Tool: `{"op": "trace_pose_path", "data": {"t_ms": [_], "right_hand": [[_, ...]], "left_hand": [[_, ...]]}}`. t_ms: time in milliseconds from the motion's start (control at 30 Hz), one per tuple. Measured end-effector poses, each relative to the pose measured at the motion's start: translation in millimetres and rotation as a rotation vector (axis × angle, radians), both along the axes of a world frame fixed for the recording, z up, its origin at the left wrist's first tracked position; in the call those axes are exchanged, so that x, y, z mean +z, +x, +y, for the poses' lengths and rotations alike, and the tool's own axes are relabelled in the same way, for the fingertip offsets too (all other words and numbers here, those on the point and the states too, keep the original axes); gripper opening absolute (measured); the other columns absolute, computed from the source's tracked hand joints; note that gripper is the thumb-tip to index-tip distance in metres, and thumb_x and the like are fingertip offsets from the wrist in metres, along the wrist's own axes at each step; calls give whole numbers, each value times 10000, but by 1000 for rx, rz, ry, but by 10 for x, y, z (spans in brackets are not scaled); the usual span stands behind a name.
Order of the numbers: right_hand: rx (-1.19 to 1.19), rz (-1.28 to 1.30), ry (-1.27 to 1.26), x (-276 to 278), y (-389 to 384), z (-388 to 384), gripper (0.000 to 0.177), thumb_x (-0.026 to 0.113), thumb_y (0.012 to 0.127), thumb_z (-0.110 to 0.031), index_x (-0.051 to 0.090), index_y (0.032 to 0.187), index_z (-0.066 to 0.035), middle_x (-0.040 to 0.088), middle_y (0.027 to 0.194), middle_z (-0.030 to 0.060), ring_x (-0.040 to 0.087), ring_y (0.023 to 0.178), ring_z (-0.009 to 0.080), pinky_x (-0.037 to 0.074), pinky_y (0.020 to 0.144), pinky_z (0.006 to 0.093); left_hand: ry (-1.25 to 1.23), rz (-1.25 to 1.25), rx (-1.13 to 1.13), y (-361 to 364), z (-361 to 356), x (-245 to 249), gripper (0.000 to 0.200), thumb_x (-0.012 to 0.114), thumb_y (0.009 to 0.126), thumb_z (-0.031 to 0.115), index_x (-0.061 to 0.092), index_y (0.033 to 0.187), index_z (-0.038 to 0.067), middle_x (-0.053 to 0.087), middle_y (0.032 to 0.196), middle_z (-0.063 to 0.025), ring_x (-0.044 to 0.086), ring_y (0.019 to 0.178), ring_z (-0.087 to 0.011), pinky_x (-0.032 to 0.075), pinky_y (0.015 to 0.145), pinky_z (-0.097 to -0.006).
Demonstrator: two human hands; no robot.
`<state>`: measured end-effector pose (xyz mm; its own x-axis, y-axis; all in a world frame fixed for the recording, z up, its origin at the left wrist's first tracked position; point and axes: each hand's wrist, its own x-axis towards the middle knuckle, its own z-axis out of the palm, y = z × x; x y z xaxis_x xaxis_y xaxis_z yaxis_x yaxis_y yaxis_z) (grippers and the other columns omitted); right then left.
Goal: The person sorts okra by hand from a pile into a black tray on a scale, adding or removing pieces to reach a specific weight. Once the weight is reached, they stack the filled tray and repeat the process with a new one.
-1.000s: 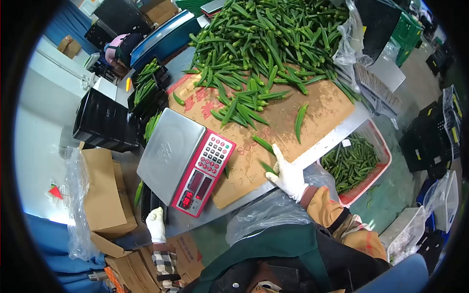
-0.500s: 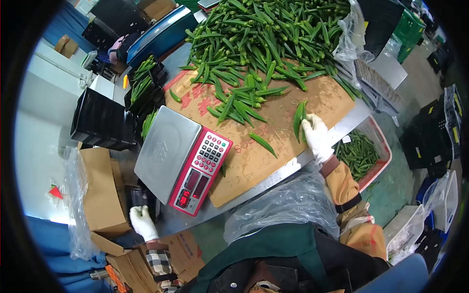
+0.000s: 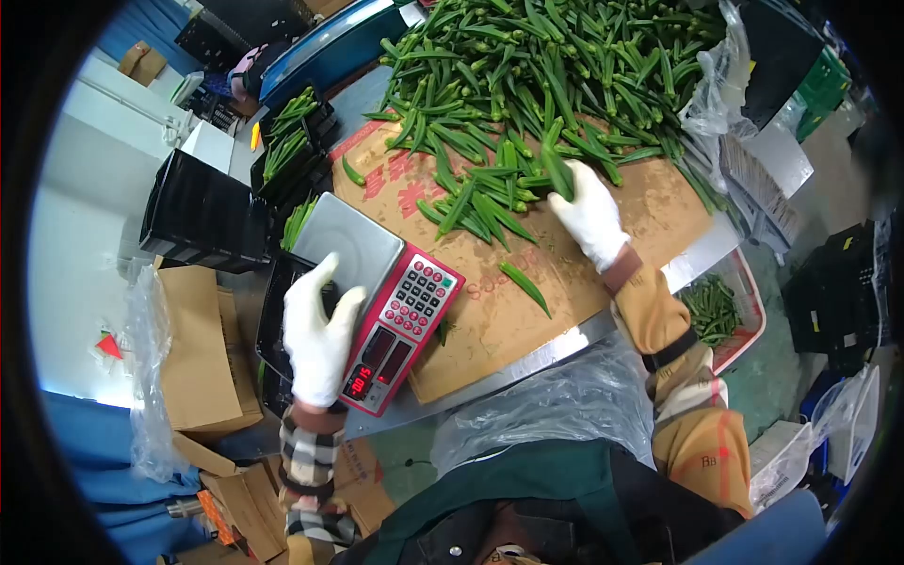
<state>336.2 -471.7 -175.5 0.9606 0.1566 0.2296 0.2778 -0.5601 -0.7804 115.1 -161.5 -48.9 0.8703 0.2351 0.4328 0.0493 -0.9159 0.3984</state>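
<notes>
My left hand (image 3: 318,334), in a white glove, grips a black plastic tray (image 3: 273,315) at the left side of the scale (image 3: 400,320). The thumb and fingers sit around its near part, and the tray overlaps the metal platform in this view. Red digits glow on the scale's display. My gloved right hand (image 3: 589,217) is closed on okra (image 3: 557,168) at the front of the loose pods. A small group of okra pods (image 3: 480,202) lies on the cardboard sheet (image 3: 565,273), with a single pod (image 3: 524,287) nearer me.
A large okra heap (image 3: 556,66) covers the table's far side. Filled black trays (image 3: 287,141) stand beyond the scale. At left are a black crate (image 3: 202,221) and an open cardboard box (image 3: 202,348). A red-rimmed basket (image 3: 753,320) of okra sits at right below the table.
My left hand has come up from beside the table to the scale, bringing the black tray. My right hand has moved up and left with okra, toward the loose pods.
</notes>
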Motion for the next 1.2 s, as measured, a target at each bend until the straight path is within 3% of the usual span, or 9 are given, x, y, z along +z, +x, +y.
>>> {"op": "trace_pose_path", "data": {"t_ms": [100,167,300,367,500,633,800,933,1200], "right_hand": [[128,-199,0,152,312,545,483,725,823,-206,596,1259,-46,670,1160,210,645,1112,390,521,954,439],[222,-198,-322,86,634,871,512,741,807,-215,601,1273,-57,669,1152,199,649,1080,401,512,967,454],[394,-160,-559,-268,821,961,460,722,811,-269,681,1225,-73,662,1294,178,508,1361,336,326,1175,520],[500,-38,-641,-112,819,763,471,709,815,-271,682,1237,-63,631,1355,190,476,1407,339,299,1208,506],[574,-177,-448,-218,638,-15,478,706,793,-176,646,1254,-65,586,1395,255,443,1430,383,280,1230,517],[458,-224,-233,-238,187,-607,491,735,790,-118,624,1265,-64,540,1472,203,444,1429,381,329,1222,484],[317,-145,-133,-200,-202,-1216,513,712,817,-47,608,1319,-54,586,1422,183,444,1445,367,343,1208,463],[-67,-8,191,-331,-214,-1427,466,717,903,-76,579,1341,1,707,1117,178,710,1029,264,544,923,344],[-145,39,-82,-235,56,-855,481,764,864,-259,615,1259,-29,707,1141,187,674,1090,366,533,919,442]], "left_hand": [[-198,27,-179,677,-463,-86,541,754,923,194,583,1394,-9,640,1334,-188,599,1243,-325,446,1096,-399],[-235,86,-235,1248,-555,-536,615,728,935,263,528,1451,-5,582,1426,-222,537,1338,-349,397,1145,-408],[78,294,-106,1895,-832,-1308,866,735,885,400,358,1568,24,471,1520,-251,456,1380,-436,366,1155,-508],[178,319,-29,1834,-1080,-1520,927,727,868,446,291,1612,104,358,1600,-237,371,1414,-500,293,1137,-661],[141,328,-268,1319,-1465,-1363,875,679,909,442,271,1635,173,306,1636,-228,288,1464,-529,230,1183,-660],[230,397,-406,920,-1797,-1288,838,663,922,412,280,1635,195,307,1640,-219,293,1461,-529,231,1179,-663],[86,247,-395,602,-1760,-1238,759,678,938,337,374,1579,67,408,1572,-219,358,1445,-457,259,1173,-623],[105,145,-329,403,-1648,-1206,616,688,896,83,502,1483,45,560,1430,-196,496,1346,-397,370,1139,-534],[383,126,-521,241,-1535,-1475,445,716,789,39,669,1228,98,625,960,-44,617,955,-262,506,879,-416]]}}
